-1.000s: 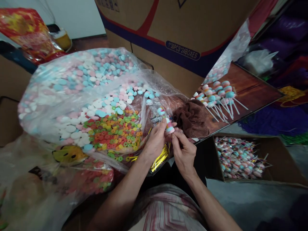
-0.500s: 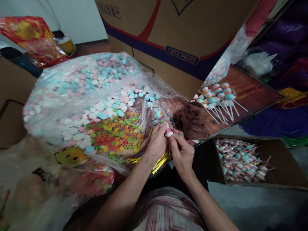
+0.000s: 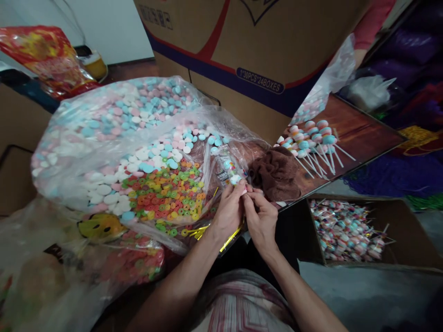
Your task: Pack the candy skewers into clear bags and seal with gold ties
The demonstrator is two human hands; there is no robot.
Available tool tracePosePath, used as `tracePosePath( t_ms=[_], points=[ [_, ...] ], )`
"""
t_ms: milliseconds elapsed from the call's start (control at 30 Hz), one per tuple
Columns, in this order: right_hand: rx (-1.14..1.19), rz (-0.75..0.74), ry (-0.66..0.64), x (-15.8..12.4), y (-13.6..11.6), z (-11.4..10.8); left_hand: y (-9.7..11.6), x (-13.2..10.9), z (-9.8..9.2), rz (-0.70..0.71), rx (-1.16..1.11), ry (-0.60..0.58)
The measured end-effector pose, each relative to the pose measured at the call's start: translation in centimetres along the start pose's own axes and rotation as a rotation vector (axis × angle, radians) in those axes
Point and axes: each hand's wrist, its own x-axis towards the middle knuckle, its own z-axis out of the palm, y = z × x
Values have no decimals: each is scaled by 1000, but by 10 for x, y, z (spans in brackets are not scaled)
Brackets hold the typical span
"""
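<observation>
Both hands meet at the near edge of the table. My left hand is closed, thumb and fingers pinching a small pink-and-white marshmallow candy. My right hand pinches the near end of that candy; its far fingers are partly hidden. Just beyond the fingertips lies a clear printed wrapper with pale blue and white marshmallows showing in it; whether it joins the held candy I cannot tell. Gold twist ties lie beneath my wrists. To the right of my hands is a crumpled brown cloth.
A big clear bag of pastel marshmallow discs fills the left, with gummy rings before it. Marshmallow sticks lie right. A box of wrapped sticks stands lower right. A large carton stands behind; a person's sleeve shows.
The marshmallow candy has turned and slipped mostly behind my fingers. More white marshmallow shows beyond my left thumb. At the upper right, the other person's sleeve has shifted.
</observation>
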Motion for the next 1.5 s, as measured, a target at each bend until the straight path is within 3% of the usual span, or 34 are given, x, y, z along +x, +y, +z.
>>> tracePosePath(
  t_ms=[233,433,533,667,833,967,1100,1333,1500],
  points=[
    [44,-12,82,8,5,6,-6,-5,1,-51,23,-11],
    [34,-20,98,16,2,4,-10,-6,-2,14,146,-12],
    [14,-5,105,17,-3,-1,-6,-8,-3,121,311,-28],
    [21,47,96,16,-9,-7,1,-8,-8,296,530,36],
    [93,67,2,11,-7,-11,7,-5,-13,330,626,122],
    [172,118,-57,7,-3,-17,10,-4,-16,349,653,129],
    [224,168,-61,5,-3,-21,11,-4,-19,459,690,110],
    [103,63,-31,4,-7,-20,11,-2,-23,610,836,132],
    [57,33,-33,3,-8,-20,12,-1,-24,762,1128,109]
  ],
)
